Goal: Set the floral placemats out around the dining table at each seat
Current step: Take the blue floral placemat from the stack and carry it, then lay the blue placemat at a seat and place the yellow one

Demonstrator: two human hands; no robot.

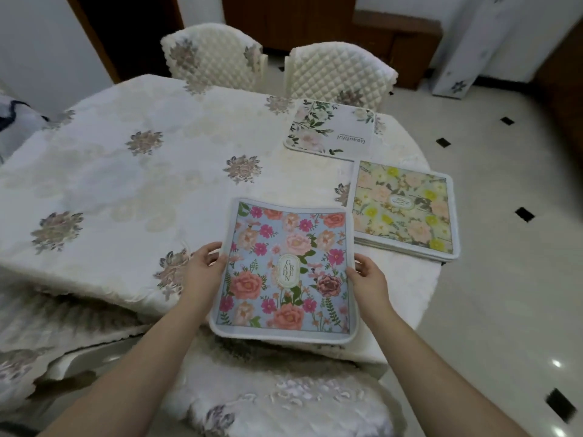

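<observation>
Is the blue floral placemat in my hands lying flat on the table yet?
Not yet: the blue floral placemat overhangs the table edge, gripped by left hand and right hand.

my one head cam, looking forward and down, close over my hands (367,275), dining table (126,184) corner filling most of the view

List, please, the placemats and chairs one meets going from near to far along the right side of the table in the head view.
Near chair → blue placemat held by both hands → stack with the yellow-flowered placemat → white placemat → quilted chair.
</observation>
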